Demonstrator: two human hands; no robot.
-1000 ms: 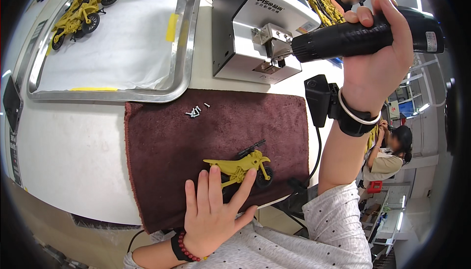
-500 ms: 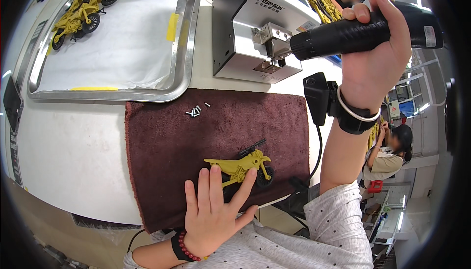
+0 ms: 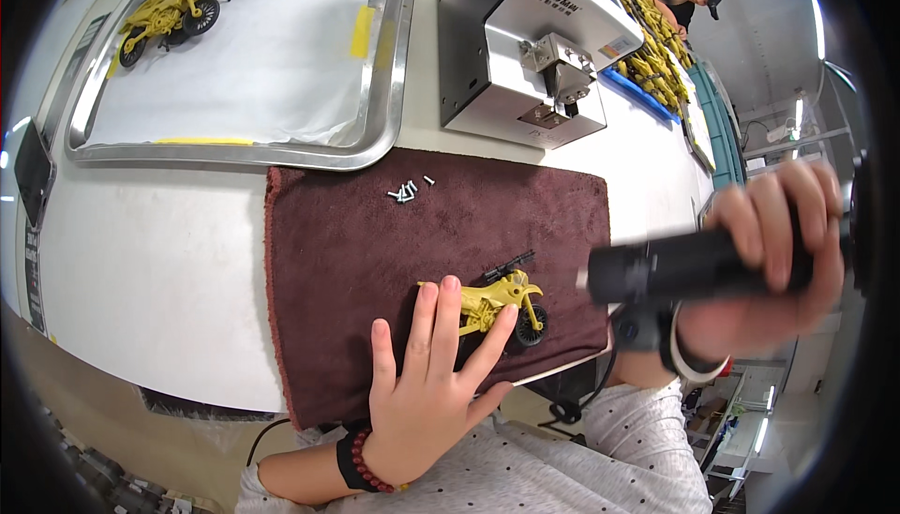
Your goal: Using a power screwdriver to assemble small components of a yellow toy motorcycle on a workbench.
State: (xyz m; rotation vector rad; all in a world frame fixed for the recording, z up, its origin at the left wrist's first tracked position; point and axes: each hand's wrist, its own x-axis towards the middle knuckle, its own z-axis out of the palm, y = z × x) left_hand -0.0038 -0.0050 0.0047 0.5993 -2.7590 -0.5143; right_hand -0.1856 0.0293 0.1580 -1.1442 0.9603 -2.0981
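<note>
Several of my left fingers (image 3: 492,340), open and spread, brace the toy motorbike (image 3: 487,299) at four o'clock on the brown cloth (image 3: 337,270). It could skid if the screwdriver (image 3: 656,272), gripped in my right hand (image 3: 776,231) at three o'clock, lands off-centre. It's yellow, black-wheeled, lying sideways.

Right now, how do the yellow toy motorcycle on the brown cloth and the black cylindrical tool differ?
The yellow toy motorcycle lies on the brown cloth, partly under the left hand; the black cylindrical tool is gripped in the right hand. The motorcycle looks sharp, the tool blurred. Both touch a hand.
</note>
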